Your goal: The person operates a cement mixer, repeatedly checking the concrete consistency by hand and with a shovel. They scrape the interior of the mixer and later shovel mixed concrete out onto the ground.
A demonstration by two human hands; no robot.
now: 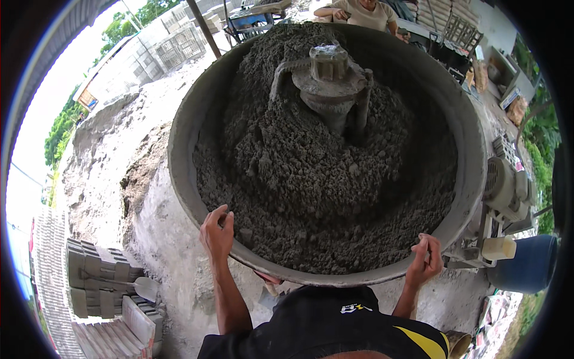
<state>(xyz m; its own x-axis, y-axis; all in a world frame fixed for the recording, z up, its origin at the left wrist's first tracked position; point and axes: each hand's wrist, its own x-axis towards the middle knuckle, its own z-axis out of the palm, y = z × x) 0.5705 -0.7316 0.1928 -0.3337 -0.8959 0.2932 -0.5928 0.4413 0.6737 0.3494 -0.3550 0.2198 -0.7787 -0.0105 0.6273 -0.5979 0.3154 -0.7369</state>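
A large round mixer pan (478, 149) in grey metal fills the middle of the head view. Dark, crumbly wet concrete mix (323, 191) covers its floor and heaps up at the far left side. From the mix rises a central hub (330, 81), caked in cement, with mixing arms going down beside it. My left hand (217, 233) is at the near left rim, fingers loosely bent, thumb apart, nothing seen in it. At the near right rim, my right hand (426, 258) has its fingers half curled and looks bare. Whether either palm presses on the rim is hidden.
Another person (365, 12) stands beyond the far rim. A motor (505, 185) and a blue drum (523, 263) are at the right. Stacked concrete blocks (95, 275) and a shovel blade (146, 288) lie at lower left, below a pale sand heap (101, 143).
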